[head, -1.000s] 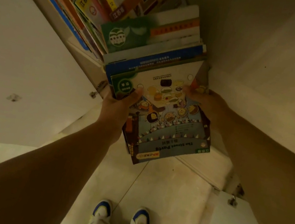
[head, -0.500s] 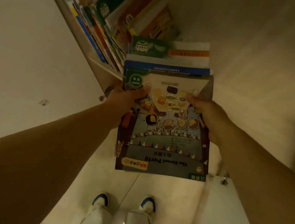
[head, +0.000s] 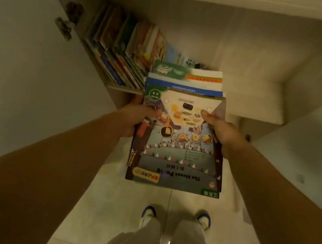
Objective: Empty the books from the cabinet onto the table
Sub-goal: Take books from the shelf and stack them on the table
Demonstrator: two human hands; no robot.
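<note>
Left hand [head: 135, 118] & right hand [head: 221, 132] clamp opposite edges of stack of thin colourful paperback books [head: 178, 141]; row of leaning books in white cabinet [head: 123, 51] just beyond left hand

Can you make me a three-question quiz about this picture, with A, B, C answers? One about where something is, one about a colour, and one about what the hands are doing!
1. Where are the books that are left?
A. on the floor
B. leaning at the left of the cabinet shelf
C. on a chair

2. What colour trims the shoes?
A. red
B. blue
C. yellow

3. What are the hands doing?
A. hanging empty
B. closing a door
C. holding a stack of books

Answers:
1 B, the row tilts against the cabinet's left side.
2 B, blue edges show on both toes.
3 C, the left hand and right hand grip the stack's two sides.
</note>
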